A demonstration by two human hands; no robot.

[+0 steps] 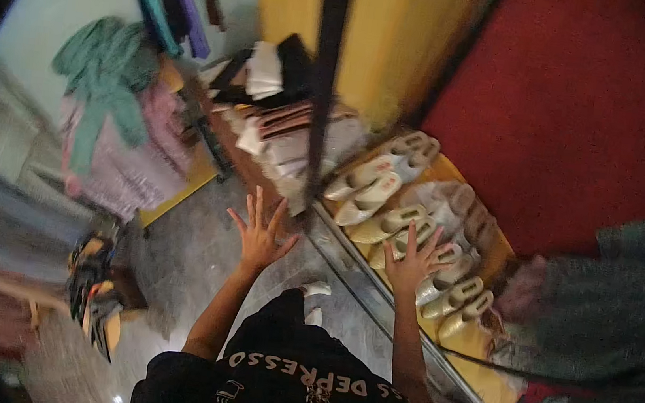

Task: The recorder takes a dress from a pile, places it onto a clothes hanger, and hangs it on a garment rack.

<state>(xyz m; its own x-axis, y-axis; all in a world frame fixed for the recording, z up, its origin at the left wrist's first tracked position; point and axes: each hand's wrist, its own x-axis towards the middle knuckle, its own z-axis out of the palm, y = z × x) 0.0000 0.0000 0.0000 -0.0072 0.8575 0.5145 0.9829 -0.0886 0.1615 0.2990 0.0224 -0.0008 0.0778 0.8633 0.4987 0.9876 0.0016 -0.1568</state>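
Note:
Both my arms reach forward with palms down and fingers spread. My left hand hangs over the grey floor, holding nothing. Farther right, my right hand is held over a low yellow shelf with rows of shoes, also empty. Pale gold shoes lie just beyond its fingers, and more gold shoes sit to its right. White shoes stand farther back on the same shelf. Whether the right fingers touch any shoe, I cannot tell.
A dark upright post rises by the shelf's far corner. Behind it are folded clothes. At the left, green and pink garments are piled near a yellow-edged stand. A red panel borders the shelf; dark clothes hang at right.

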